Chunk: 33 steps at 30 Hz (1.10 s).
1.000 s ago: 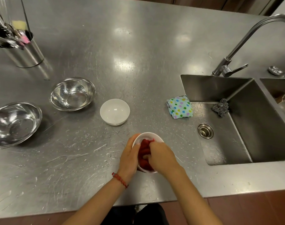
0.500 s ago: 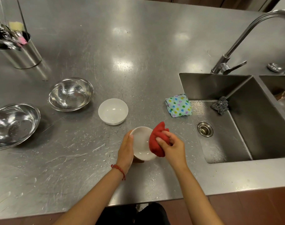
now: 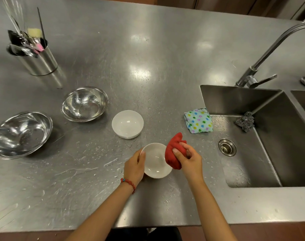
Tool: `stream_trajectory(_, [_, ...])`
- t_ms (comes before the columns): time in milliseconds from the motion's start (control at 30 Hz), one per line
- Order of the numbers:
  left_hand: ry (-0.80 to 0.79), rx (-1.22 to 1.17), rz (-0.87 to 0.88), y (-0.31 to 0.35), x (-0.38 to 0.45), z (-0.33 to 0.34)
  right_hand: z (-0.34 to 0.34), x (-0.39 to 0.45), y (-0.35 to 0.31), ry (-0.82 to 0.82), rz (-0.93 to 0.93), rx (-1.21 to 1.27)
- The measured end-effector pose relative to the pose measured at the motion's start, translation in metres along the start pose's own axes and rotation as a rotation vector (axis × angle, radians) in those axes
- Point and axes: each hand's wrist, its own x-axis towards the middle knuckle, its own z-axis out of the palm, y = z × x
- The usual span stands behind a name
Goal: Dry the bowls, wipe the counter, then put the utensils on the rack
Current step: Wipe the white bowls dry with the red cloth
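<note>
My left hand (image 3: 135, 166) grips the left rim of a small white bowl (image 3: 156, 161), tilted toward me near the counter's front. My right hand (image 3: 189, 160) is closed on a bunched red cloth (image 3: 174, 152) that sits against the bowl's right rim, outside it. A second white bowl (image 3: 127, 124) stands upright just behind. Two steel bowls (image 3: 85, 104) (image 3: 21, 133) sit further left. A steel utensil holder (image 3: 37, 58) with several utensils stands at the back left.
The steel counter (image 3: 148, 58) is spotted with water drops around the bowls. A dotted cloth (image 3: 198, 121) lies at the sink's left edge. The sink (image 3: 270, 153) holds a steel scourer (image 3: 244, 121) and a drain. A tap (image 3: 263, 66) arches over it.
My right hand has pulled the red cloth out of the bowl to its right rim. The bowl's inside now shows. The view has shifted slightly.
</note>
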Motion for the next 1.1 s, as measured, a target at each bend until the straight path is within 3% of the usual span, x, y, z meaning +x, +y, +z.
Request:
stream_trajectory(267, [0.199, -0.365, -0.185, 0.0, 0.047, -0.056, 0.05, 0.031, -0.018, -0.148, -0.041, -0.039])
stream_trajectory(567, [-0.02, -0.545, -0.208, 0.01, 0.099, -0.07, 0.097, 0.062, -0.019, -0.135, -0.012, -0.063])
stream_trajectory(733, [-0.051, -0.625, -0.254, 0.003, 0.11, -0.069, 0.099, 0.065, -0.013, -0.102, 0.03, -0.089])
stream_trajectory(1000, [-0.038, -0.619, -0.108, 0.008, 0.104, -0.073, 0.099, 0.058, -0.035, -0.114, -0.021, -0.092])
stream_trajectory(1100, [-0.107, -0.686, -0.063, 0.016, 0.094, -0.074, 0.105, 0.052, -0.042, -0.18, -0.105, -0.163])
